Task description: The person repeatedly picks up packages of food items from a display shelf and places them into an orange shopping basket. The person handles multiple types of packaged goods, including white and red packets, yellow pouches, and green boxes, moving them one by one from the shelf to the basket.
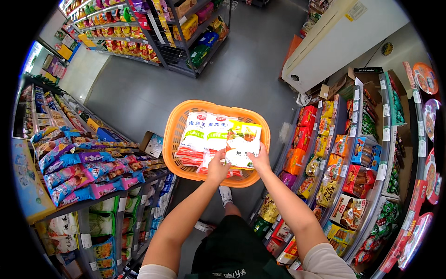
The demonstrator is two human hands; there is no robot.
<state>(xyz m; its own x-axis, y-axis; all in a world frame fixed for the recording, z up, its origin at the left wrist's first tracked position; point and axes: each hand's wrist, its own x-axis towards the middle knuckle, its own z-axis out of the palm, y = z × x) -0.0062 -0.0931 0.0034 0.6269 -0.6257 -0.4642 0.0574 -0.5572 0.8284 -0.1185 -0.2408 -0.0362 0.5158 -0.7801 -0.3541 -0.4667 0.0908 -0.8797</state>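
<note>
My left hand (219, 168) and my right hand (259, 161) grip the lower part of a yellow and white snack packet (244, 144), one at each side. The packet is over the right part of an orange plastic basket (168, 139). Inside the basket are white and green packets (195, 134) that bear writing, with red and white packets (190, 157) nearer to me. My forearms reach in from below. What bears the basket's weight is hidden.
Shelves of packaged snacks (313, 153) stand close on my right. On my left is a rack heaped with colourful packets (83, 160). A wire-sided shelf (188, 38) stands ahead across the grey floor (139, 87), and a white appliance (334, 45) is at upper right.
</note>
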